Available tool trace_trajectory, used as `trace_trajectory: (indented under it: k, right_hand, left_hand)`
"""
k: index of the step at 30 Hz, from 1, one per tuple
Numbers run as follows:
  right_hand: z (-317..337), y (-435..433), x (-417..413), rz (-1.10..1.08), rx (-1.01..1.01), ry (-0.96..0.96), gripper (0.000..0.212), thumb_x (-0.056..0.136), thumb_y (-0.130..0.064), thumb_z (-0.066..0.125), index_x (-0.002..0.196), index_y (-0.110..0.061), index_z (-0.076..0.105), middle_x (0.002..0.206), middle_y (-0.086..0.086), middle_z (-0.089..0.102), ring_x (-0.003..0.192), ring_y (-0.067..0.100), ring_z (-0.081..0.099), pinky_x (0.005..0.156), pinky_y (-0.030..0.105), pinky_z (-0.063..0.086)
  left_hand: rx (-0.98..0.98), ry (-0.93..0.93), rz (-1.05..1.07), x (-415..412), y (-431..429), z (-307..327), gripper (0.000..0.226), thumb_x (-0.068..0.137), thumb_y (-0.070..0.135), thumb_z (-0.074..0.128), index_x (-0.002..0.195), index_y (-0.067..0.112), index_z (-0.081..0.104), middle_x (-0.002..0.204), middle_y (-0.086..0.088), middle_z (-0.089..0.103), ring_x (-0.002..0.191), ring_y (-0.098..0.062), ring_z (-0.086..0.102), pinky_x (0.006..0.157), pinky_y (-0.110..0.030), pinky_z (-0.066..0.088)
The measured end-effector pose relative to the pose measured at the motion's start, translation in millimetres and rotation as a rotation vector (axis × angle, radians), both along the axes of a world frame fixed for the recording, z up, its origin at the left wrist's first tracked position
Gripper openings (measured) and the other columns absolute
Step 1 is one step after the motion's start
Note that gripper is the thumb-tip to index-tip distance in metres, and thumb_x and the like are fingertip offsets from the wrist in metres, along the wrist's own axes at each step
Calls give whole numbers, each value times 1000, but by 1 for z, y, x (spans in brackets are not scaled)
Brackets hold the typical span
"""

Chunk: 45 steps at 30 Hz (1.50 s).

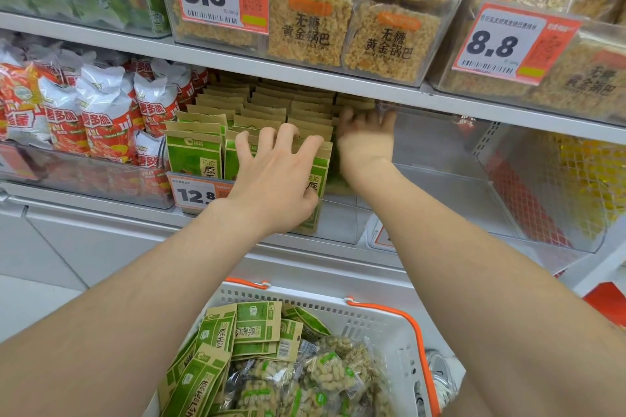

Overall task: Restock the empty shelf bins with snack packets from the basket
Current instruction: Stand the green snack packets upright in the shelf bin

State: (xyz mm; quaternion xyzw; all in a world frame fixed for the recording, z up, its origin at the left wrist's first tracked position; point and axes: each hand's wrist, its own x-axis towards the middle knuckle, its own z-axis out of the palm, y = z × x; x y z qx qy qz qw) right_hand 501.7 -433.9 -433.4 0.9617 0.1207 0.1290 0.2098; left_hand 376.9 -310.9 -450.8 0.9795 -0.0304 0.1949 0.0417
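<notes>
Head view: the left hand (277, 176) lies flat against the front row of green packets (194, 152) standing in a clear bin (338, 223) on the middle shelf. Its fingers (288, 130) are spread wide, the tips reaching over the packets' top edges and the thumb low on a front face. It seems set there to brace the rows upright and keep them from tipping forward while the other hand works behind.

The right hand (366, 139) reaches deeper, at the right end of the rows and close under the shelf above. It is blurred, so I cannot tell whether its fingers are wide, narrow or closed on a packet. It is probably tucking or squaring packets at the back.

The packets are directly under the left fingertips and touch the palm. At the right hand they lie just beside and below the fingers.

Just to the right stands an empty bin (450, 186), not yet filled. The basket (389, 325) sits below between the forearms, well stocked with loose packets (257, 325), so much of the restocking looks undone.
</notes>
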Motion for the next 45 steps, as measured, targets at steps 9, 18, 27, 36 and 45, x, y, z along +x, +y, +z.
trace_trajectory:
  k: [9,18,27,36,45]
  right_hand:
    - [15,-10,-2,10,210,-98,58,82,-7,72,137,-6,53,131,21,64,132,43,49,112,50,32]
    - [9,-11,0,130,256,-149,34,88,0,62,120,-8,67,120,19,67,114,40,63,104,44,40]
    - [-4,-13,5,34,92,100,70,94,-19,63,157,-23,31,170,26,5,153,46,20,122,63,16]
    - [-10,-13,7,61,103,32,85,85,-13,71,156,-15,26,166,34,10,142,48,40,116,57,33]
    - [-17,1,19,30,73,-103,69,97,-21,58,154,-6,24,155,31,34,135,43,46,108,50,39]
  left_hand:
    - [0,9,2,1,0,1,74,88,41,65,154,32,31,150,-10,33,136,-36,33,116,-66,19]
    - [-1,11,7,1,-2,1,74,88,41,64,154,32,31,149,-9,33,136,-36,33,116,-66,18]
    - [-9,19,5,0,-3,2,73,89,41,64,153,32,31,151,-9,32,138,-36,32,117,-67,17]
    - [1,15,1,0,-2,2,74,89,42,64,153,32,31,150,-9,33,137,-36,33,116,-66,18]
    - [7,4,3,0,-3,0,74,88,41,64,153,32,31,149,-9,34,136,-36,34,116,-66,18]
